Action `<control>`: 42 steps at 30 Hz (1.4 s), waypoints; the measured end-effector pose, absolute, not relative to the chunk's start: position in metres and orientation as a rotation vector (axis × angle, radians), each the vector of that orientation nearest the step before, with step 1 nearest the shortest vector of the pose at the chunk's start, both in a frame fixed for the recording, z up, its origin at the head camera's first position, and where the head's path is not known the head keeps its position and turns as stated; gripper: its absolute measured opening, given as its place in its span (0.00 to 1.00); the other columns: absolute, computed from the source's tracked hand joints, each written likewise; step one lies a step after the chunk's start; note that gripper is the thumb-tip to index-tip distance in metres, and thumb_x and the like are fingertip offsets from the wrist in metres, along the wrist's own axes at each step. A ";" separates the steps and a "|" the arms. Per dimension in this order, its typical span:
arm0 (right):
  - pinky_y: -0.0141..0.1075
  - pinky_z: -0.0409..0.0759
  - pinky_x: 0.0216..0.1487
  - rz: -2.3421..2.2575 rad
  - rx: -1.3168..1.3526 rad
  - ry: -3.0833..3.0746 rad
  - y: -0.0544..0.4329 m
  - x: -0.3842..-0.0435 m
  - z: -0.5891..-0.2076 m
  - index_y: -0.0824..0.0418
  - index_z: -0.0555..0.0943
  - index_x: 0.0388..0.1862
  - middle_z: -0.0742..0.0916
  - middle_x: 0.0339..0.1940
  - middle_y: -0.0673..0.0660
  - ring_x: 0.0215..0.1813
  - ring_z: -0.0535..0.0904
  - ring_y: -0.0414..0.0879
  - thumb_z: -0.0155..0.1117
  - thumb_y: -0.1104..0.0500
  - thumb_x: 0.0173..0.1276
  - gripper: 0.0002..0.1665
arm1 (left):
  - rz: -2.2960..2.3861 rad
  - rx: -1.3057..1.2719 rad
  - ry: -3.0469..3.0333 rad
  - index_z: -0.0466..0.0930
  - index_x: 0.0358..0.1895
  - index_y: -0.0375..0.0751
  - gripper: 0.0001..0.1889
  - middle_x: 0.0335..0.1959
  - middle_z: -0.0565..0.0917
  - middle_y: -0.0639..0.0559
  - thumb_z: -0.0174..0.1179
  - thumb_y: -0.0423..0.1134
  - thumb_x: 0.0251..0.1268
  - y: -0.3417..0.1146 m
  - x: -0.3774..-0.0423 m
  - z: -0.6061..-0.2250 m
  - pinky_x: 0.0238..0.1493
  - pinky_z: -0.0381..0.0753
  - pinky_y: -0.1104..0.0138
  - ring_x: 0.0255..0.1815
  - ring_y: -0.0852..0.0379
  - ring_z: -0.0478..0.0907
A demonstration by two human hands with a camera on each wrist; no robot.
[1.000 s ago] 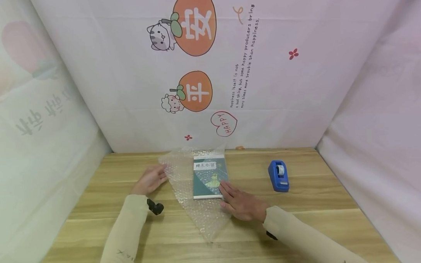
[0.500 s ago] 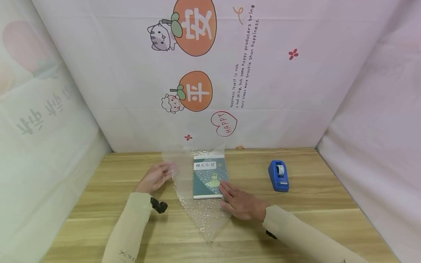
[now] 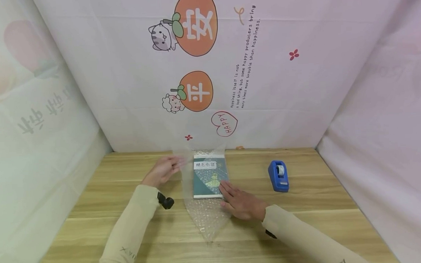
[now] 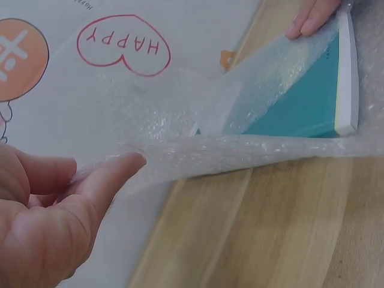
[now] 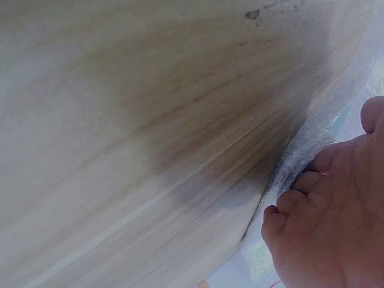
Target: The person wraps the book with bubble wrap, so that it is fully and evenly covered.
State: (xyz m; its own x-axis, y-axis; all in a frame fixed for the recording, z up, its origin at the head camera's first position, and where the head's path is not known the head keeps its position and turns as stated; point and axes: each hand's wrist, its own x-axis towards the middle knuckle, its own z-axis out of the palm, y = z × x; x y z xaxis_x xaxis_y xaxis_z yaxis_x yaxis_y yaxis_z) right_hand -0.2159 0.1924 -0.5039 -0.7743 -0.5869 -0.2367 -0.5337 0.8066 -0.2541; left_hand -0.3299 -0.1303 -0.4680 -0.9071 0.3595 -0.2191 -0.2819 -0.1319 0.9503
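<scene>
A teal book (image 3: 202, 184) with a white title label lies on a sheet of clear bubble wrap (image 3: 206, 218), whose right flap is folded over part of the cover. My left hand (image 3: 163, 170) pinches the sheet's left edge between thumb and fingers and holds it raised beside the book. The left wrist view shows the lifted bubble wrap (image 4: 204, 156) stretched from that left hand (image 4: 54, 222) toward the book's spine side. Over the book's lower right edge, my right hand (image 3: 243, 203) presses the folded flap down with extended fingers.
A blue tape dispenser (image 3: 279, 176) with a roll in it stands on the wooden table (image 3: 304, 213), right of the book. Printed white cloth (image 3: 279, 106) rises behind the table's back edge and along both sides.
My left hand has taken hold of the bubble wrap's left edge and moved right and slightly away, drawing the edge up toward the book. My right hand stays in place.
</scene>
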 end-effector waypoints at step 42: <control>0.53 0.56 0.89 -0.241 -0.845 2.684 0.191 -0.215 -0.496 0.64 0.47 0.88 0.50 0.91 0.62 0.91 0.44 0.57 0.35 0.41 0.89 0.41 | 1.826 0.106 2.186 0.77 0.64 0.22 0.18 0.64 0.80 0.32 0.52 0.33 0.83 -0.048 -0.328 -0.476 0.71 0.82 0.52 0.61 0.43 0.81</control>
State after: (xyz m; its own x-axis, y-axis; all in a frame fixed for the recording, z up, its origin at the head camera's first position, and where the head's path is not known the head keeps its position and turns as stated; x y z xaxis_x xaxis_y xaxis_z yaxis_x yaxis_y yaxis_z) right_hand -0.2147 0.1906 -0.4965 -0.7753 -0.5811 -0.2473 -0.5278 0.8113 -0.2515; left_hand -0.3278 -0.0477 -0.4763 -0.9550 0.2402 -0.1737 -0.1282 0.1936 0.9727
